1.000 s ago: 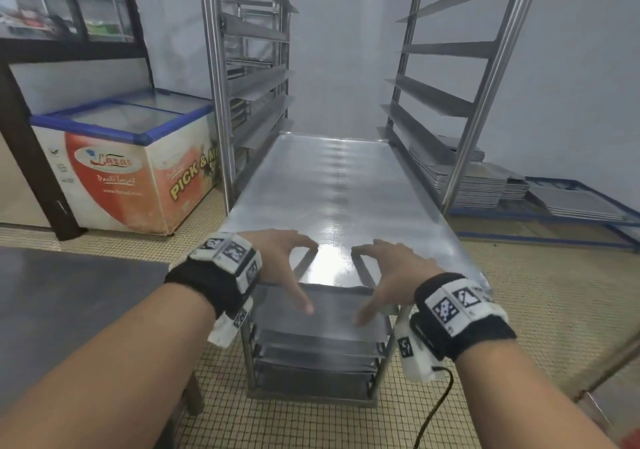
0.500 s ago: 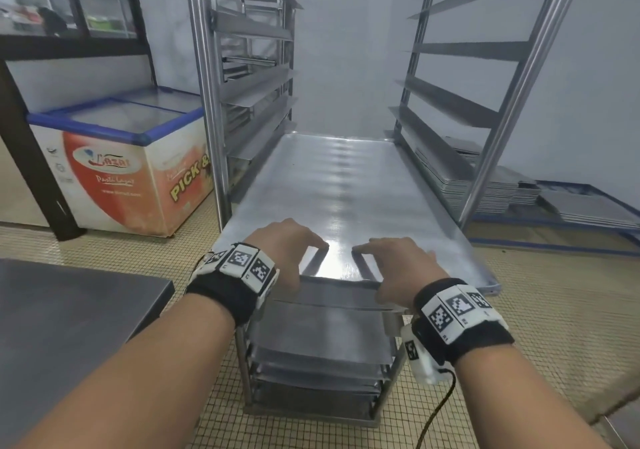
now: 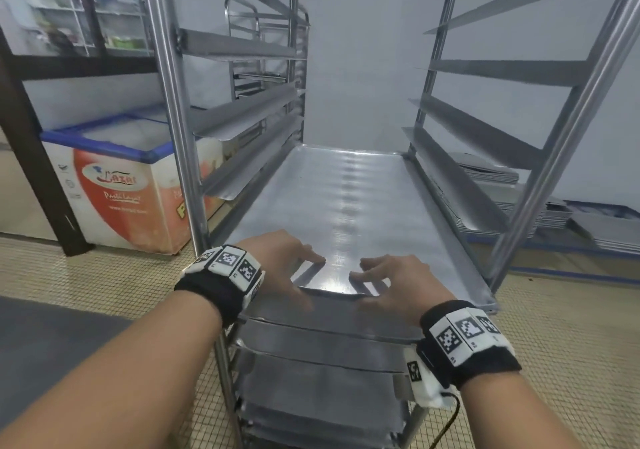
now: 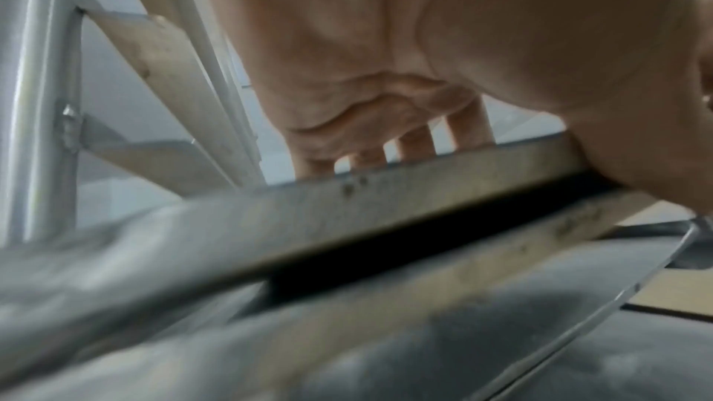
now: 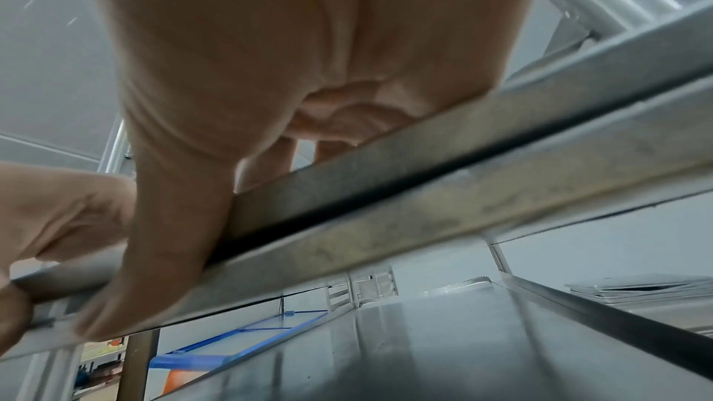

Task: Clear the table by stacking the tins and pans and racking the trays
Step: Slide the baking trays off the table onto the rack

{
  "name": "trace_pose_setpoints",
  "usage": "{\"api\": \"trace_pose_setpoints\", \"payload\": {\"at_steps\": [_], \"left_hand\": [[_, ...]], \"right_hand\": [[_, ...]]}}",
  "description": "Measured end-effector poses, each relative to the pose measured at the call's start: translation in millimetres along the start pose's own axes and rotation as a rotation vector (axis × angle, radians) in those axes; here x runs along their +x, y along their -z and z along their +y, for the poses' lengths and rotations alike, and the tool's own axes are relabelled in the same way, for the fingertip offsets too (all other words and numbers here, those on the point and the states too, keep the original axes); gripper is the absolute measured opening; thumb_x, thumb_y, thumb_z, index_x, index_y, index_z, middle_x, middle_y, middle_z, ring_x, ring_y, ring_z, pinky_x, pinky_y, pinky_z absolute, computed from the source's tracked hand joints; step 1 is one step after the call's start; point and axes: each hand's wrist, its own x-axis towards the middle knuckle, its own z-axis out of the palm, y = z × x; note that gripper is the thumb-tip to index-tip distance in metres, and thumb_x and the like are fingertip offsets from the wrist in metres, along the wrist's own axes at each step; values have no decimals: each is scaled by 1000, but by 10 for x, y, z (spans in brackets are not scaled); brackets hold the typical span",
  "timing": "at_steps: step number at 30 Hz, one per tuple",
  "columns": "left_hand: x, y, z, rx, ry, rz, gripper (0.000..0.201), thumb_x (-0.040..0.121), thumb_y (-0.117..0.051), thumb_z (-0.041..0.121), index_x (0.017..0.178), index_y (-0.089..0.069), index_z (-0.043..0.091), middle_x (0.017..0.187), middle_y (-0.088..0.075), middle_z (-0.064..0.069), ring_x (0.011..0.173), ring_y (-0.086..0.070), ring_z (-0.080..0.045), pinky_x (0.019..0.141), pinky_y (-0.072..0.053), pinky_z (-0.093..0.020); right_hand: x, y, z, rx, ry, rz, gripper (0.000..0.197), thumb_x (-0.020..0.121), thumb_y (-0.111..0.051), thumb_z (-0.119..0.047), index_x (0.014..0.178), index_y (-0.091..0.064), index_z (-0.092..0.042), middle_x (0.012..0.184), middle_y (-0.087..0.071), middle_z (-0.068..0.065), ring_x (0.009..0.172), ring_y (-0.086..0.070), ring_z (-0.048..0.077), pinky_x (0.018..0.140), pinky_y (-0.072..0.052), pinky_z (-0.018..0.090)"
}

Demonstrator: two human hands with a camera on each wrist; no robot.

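A long steel tray (image 3: 346, 199) lies on the runners of the tall steel rack (image 3: 173, 119), its near end sticking slightly out toward me. My left hand (image 3: 294, 272) and right hand (image 3: 377, 285) hold that near edge side by side, fingers arched on top and thumbs down over the front rim. The left wrist view shows the left fingers (image 4: 467, 124) above the rim (image 4: 385, 194). In the right wrist view the right thumb (image 5: 166, 240) lies across the rim (image 5: 424, 169). Several more trays (image 3: 329, 355) sit racked below.
A chest freezer (image 3: 121, 178) with a blue-framed lid stands left of the rack. Stacks of flat trays (image 3: 547, 213) lie on the floor to the right. A grey table corner (image 3: 52, 344) is at lower left. Upper rack runners (image 3: 242, 46) carry nothing.
Both hands came down from hovering onto the tray's near edge. The tray has slid deeper into the rack and I have moved closer.
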Motion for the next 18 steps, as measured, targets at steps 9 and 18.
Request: {"api": "trace_pose_setpoints", "payload": {"at_steps": [9,18], "left_hand": [[463,-89,-253,-26,-18,44,90,71,-66,78,150,-32,49,161,-24,20,151,-17,-8,121,-20,-38],[651,-94,-305,-55,-13,87,85,74,-67,73,149,-35,48,161,-24,19,151,-18,-9,123,-17,-40]], "right_hand": [[442,74,196,-110,56,4,30,87,-67,-49,113,-68,-33,144,-51,-9,139,-36,21,108,-16,68],[627,74,293,-115,56,7,37,83,-66,-55,117,-66,-38,148,-47,-11,142,-31,22,109,-14,68]]}}
